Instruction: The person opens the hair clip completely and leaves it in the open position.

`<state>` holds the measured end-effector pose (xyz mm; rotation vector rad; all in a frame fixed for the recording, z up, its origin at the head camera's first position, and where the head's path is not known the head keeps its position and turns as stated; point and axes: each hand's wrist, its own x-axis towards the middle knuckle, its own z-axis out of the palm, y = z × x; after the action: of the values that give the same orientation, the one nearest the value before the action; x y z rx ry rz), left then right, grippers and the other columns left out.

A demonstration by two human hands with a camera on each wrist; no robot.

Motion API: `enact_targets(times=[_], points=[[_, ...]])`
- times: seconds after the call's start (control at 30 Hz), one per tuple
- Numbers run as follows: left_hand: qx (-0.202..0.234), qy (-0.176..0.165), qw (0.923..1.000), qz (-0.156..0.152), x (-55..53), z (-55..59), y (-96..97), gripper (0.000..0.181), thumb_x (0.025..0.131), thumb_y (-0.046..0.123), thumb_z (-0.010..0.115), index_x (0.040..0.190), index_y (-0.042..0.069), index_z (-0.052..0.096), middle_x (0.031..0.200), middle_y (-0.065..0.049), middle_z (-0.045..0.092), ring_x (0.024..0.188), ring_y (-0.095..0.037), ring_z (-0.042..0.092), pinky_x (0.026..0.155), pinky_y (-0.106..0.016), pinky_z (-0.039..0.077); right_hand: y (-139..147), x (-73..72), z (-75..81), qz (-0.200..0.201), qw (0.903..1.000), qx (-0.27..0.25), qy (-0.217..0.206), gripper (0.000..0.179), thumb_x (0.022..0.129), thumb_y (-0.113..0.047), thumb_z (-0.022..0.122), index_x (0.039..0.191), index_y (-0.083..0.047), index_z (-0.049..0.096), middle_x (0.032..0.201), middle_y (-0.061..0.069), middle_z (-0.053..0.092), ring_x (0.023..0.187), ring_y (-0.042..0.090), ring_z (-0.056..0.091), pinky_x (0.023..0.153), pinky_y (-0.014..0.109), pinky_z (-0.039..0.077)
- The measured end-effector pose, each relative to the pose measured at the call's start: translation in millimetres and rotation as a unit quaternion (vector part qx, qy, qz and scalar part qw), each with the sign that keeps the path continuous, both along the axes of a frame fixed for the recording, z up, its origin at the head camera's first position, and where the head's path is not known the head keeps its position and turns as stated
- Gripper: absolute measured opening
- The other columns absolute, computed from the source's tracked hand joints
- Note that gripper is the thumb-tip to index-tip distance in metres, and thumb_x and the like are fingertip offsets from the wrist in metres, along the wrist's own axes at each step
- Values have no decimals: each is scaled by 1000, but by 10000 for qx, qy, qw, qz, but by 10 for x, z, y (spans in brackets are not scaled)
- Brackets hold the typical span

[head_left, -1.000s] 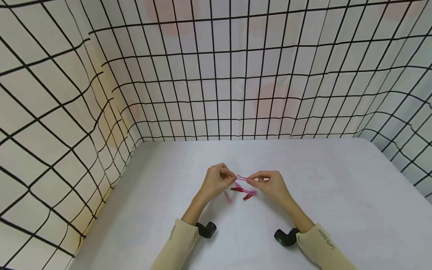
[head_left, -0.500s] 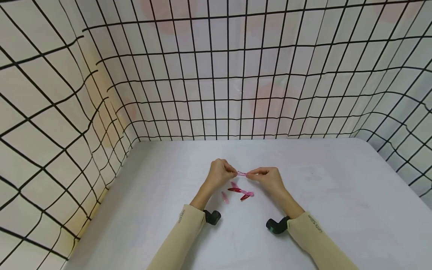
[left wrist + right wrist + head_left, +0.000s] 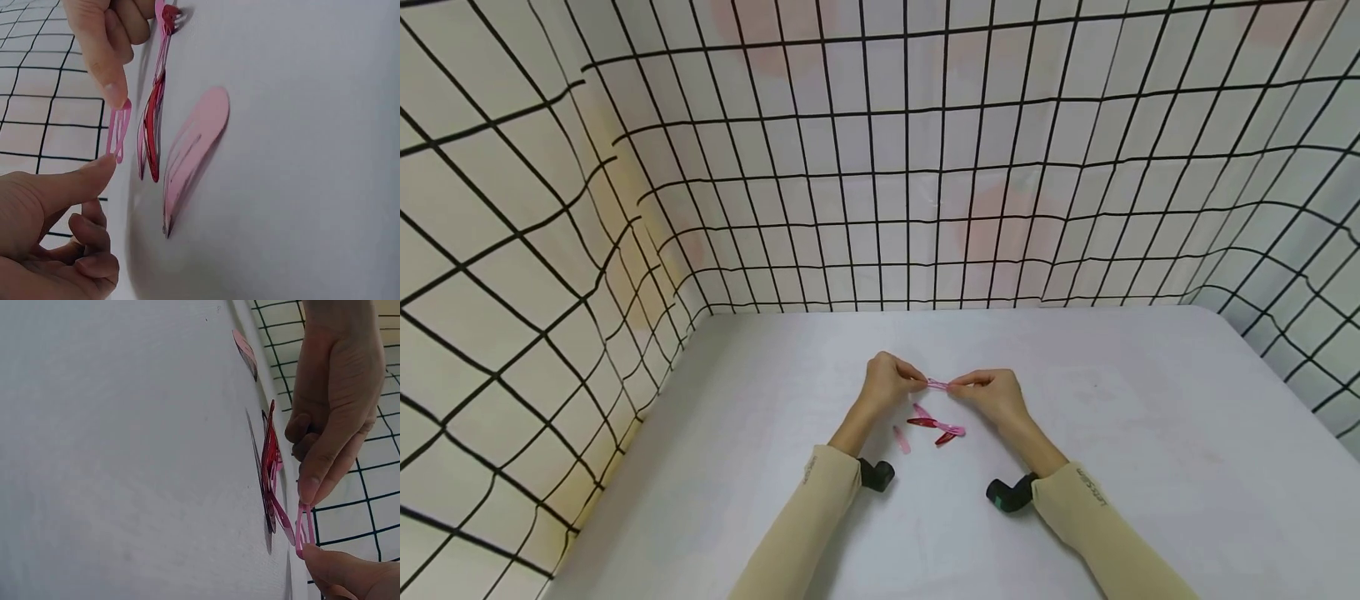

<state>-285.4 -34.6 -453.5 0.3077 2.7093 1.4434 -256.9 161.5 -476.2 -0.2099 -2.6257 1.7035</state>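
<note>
A pink snap hair clip (image 3: pixel 937 384) is stretched between both hands above the table, its narrow frame showing in the left wrist view. My left hand (image 3: pixel 886 383) pinches one end with thumb and forefinger; the other fingers are curled in. From the opposite side my right hand (image 3: pixel 996 395) pinches the other end between thumb and fingertips. Nearer to me than the hands lie more hair clips: a red one (image 3: pixel 921 422), a pink one (image 3: pixel 953 430) and a second red clip (image 3: pixel 945 438) overlapping in a pile. A pale pink clip (image 3: pixel 199 140) lies apart on the left.
The white table (image 3: pixel 1120 433) spreads out on all sides of the hands. Black wire grid (image 3: pixel 895 200) stands along its back, left and right sides, with pale cloth behind. Black wrist cameras (image 3: pixel 1011 493) jut inward from both sleeves.
Both hands have moved slightly away from me, off the pile, still pinching the pink hair clip between them. In the last half second they have barely moved. The clips on the table lie as before.
</note>
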Motion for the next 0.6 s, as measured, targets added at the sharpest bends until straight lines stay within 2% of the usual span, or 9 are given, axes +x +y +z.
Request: enact_targets(times=[0.1,0.23,0.47,0.6], points=[[16,-216,9998,50,-18,-19,-3,5,86,5,83,87,0,83,91,-15,80,79,-10,53,64,-18,40,-6,-11,-13,16,10000,-1,-37,19,88,-20,83,95,-3,83,108,15,78,99,22,57,80,32,39],[25,-294,9995,85,-18,-30,6,5,85,5,84,86,0,83,91,-15,80,78,-9,54,63,-17,40,-9,-17,-8,60,9999,73,-40,17,88,-20,83,93,-4,84,110,15,79,105,24,61,83,32,39],[88,-472,9987,190,1,-47,-11,8,84,9,86,87,3,84,92,-12,80,83,-12,55,69,-21,41,9,18,13,68,9996,249,-61,18,88,-23,83,95,-7,84,115,16,77,102,24,57,82,33,38],[126,-581,9977,333,75,-46,-98,11,82,11,88,90,4,84,85,-10,76,80,-13,52,63,-22,40,43,96,36,109,9994,246,-197,22,88,-26,83,100,-8,83,125,16,71,104,23,50,82,33,35]])
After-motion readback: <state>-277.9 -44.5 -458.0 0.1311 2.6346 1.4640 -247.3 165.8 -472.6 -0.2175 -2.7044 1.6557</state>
